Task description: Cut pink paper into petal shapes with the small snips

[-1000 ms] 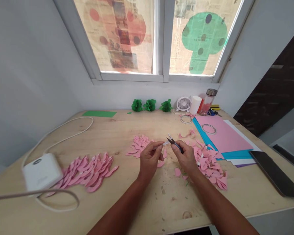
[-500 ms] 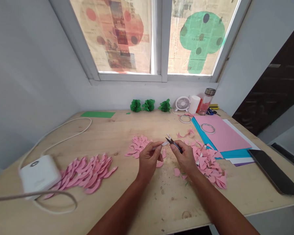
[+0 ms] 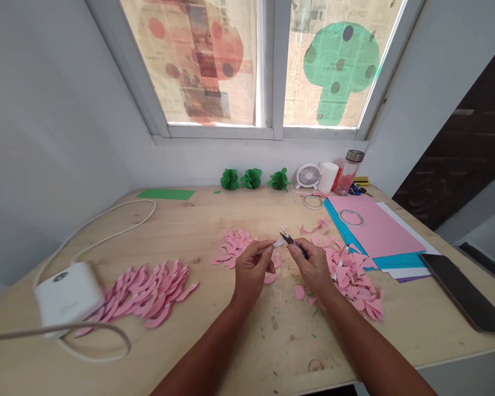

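The left hand pinches one slim, whitish strip; the right hand curls round one pair of dark-bladed snips at the strip's end, above the surface. Beyond: two tape rings, three green paper puffs.

Strip whitish; snips dark; cut pieces pink; paper balls green; window mushroom green, dark-spotted.
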